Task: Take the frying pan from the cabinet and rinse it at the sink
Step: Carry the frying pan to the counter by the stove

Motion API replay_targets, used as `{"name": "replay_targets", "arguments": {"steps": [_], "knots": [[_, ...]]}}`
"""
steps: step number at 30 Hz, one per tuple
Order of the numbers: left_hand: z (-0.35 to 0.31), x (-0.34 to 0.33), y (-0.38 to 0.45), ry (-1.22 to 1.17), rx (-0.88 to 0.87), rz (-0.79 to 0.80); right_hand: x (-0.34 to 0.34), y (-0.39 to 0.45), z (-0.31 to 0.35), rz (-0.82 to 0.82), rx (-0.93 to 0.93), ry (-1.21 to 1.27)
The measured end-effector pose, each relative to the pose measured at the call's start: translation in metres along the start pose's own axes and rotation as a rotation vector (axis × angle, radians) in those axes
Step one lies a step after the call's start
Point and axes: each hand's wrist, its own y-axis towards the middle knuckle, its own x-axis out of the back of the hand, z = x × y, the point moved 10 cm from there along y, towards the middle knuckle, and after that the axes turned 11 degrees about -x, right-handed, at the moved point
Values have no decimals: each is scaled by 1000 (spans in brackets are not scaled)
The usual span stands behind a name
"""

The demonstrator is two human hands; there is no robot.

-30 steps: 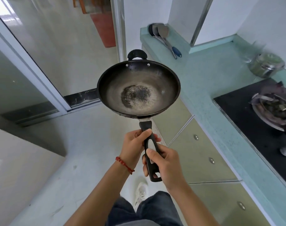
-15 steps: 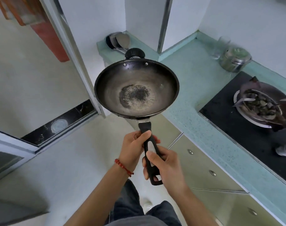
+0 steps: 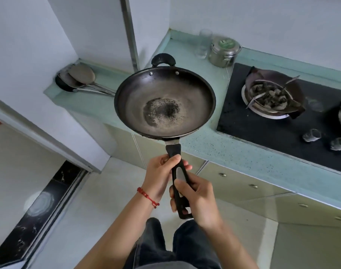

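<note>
A black frying pan [image 3: 187, 94] with a worn, speckled centre hangs level in front of me, above the edge of the pale green counter [image 3: 220, 148]. Its long black handle points back at me, and a small loop handle sits on its far rim. My left hand [image 3: 161, 175] grips the handle near the pan; a red bead bracelet is on that wrist. My right hand [image 3: 196, 200] grips the handle lower down, near its end. No sink is in view.
A black gas hob [image 3: 272, 133] with a burner [image 3: 270, 98] and two knobs lies on the right. A steel lidded pot [image 3: 224, 51] and a glass [image 3: 204, 43] stand at the back. Ladles [image 3: 78, 76] lie on the counter's left end. Cabinet doors [image 3: 243, 187] run below.
My view has swung right, from the doorway and floor toward the counter and hob. The pan stays held out in both hands, now over the counter edge.
</note>
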Motion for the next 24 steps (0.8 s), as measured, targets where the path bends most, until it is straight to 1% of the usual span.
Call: {"name": "replay_targets", "arguments": {"steps": [4, 8, 24], "knots": [[9, -15, 25, 27, 43, 52, 16, 18, 4, -54, -5, 21], [15, -28, 48, 46, 52, 80, 34, 39, 8, -71, -15, 20], [30, -47, 114, 65, 67, 12, 72, 105, 12, -26, -62, 2]]}}
